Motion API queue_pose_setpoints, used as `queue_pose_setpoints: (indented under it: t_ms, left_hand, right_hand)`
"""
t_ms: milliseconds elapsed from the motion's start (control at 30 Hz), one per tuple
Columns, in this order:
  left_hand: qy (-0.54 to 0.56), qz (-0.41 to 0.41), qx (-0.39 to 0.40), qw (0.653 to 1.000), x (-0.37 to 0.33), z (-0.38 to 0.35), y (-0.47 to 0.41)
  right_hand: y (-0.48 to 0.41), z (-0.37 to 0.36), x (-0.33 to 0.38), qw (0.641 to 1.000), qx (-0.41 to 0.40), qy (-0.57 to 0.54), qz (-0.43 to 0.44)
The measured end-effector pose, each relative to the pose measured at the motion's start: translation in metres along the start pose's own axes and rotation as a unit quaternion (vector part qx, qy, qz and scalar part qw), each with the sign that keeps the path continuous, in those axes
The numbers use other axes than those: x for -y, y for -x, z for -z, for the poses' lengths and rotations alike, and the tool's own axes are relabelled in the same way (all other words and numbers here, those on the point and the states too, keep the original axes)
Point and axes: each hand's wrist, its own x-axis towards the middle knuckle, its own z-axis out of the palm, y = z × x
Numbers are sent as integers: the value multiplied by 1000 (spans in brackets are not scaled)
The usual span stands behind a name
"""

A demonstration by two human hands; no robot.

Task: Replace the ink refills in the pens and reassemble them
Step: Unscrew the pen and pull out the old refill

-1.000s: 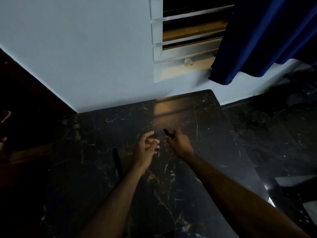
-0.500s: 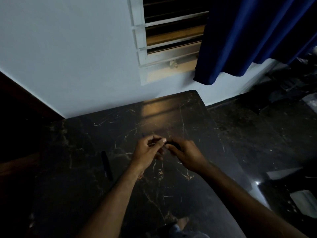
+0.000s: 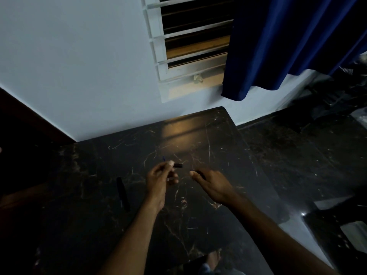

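My left hand is over the middle of the dark marble table, pinching a short black pen piece that sticks out to the right of its fingertips; a thin blue tip shows above the fingers. Just to its right is my right hand, fingers curled, with another dark pen piece under its fingers. A small gap separates the two hands. To the left of my left forearm a whole dark pen lies on the table.
The table stands against a pale wall with a louvred window. A dark blue curtain hangs at the right. Dark marble floor runs beyond the table's right edge. The room is dim.
The two hands, joined half a second ago, have pulled apart; each now holds a separate dark pen piece. The view has shifted a little.
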Motion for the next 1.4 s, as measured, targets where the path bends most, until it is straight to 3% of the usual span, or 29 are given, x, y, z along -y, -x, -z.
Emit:
queue_pose_setpoints:
  t_ms: [67,267,467,567,667,733,800,867,933,1200,1400]
  left_hand:
    - [-44,9,-30,999,15,7,-9]
    - [-221,-2,23,975,51,-1,-30]
    - [-422,-135,38,896,63,-1,-44]
    - [-463,-127,38,876,64,2,-43]
    - [-429,-110,10,897,47,2,-33]
    - [-320,-86,26,943,21,-3,-20]
    - [-190,-41,138,971,-9,-9,2]
    - [-103,-39,239,965,-33,-11,26]
    - [-63,-74,269,958,-52,-12,44]
    - [-133,-220,184,949,-87,-26,56]
    - [-205,-312,183,909,-109,-26,74]
  right_hand:
    - [7,0,-9,999,19,-27,-25]
    - [15,-4,-23,998,31,-31,-45]
    - [17,-11,-27,996,22,-75,-40]
    - [20,-6,-25,996,22,-81,-42]
    - [25,4,-18,993,20,-101,-57]
    - [26,14,-13,978,37,-192,-79]
    - [27,25,-6,943,64,-313,-90]
    - [28,36,2,912,72,-396,-78]
    - [26,47,13,883,62,-461,-69]
    - [12,66,37,810,20,-581,-77]
    - [20,88,53,830,25,-558,1]
